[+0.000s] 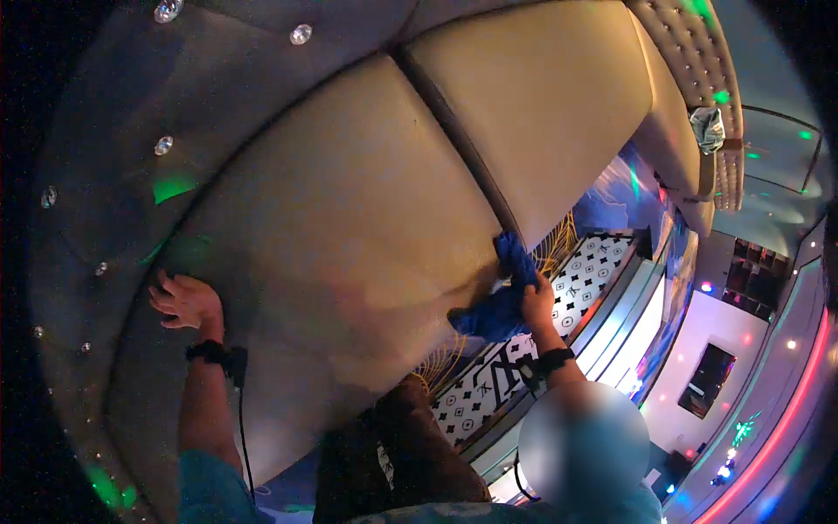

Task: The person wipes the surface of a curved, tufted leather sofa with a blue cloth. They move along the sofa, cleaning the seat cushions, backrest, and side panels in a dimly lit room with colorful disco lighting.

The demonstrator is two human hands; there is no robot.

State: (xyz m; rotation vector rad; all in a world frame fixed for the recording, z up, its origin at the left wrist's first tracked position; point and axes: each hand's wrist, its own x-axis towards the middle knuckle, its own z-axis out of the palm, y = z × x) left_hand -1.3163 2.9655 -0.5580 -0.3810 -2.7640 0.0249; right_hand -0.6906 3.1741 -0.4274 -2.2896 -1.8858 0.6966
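Observation:
In front of me is a beige, leather-like sofa seat [347,216], with a dark seam strip [452,131] between two cushions. My left hand [188,302] is at the back of the seat, beside the backrest [118,131]. Its fingers are spread and hold nothing; whether the palm presses on the seat, I cannot tell. A bunched blue cloth [494,318] is gripped in my right hand [539,304] at the seat's front edge, near the end of the seam strip. Part of the cloth lies over that edge. Both wrists wear black bands.
Crystal-like buttons [300,34] stud the backrest. Right of the seat stands a low table with a black-and-white patterned side [592,265] and a bright top [619,334]. A crumpled silvery item [708,130] rests on the far sofa section. A dark screen [707,380] hangs on the wall.

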